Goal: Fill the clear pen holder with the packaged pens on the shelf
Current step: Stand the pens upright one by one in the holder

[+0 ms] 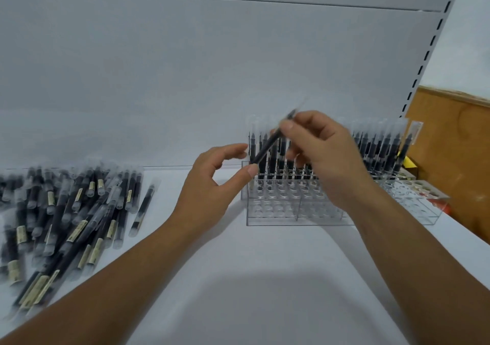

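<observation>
Right hand (326, 154) -- its grip pinches one packaged pen (265, 151) by the upper end. The pen's long axis slants down-left, its lower tip just above the left rear rows of the clear pen holder (297, 212) on the shelf (265, 265). Left hand (212, 183), released with fingers loosely curved, is just beside that tip.

light: soft, even, cool | shadow: broad, faint on shelf (265, 252) foreground | blur: held pen (266, 147) smeared | edges: wide-angle bowing
</observation>
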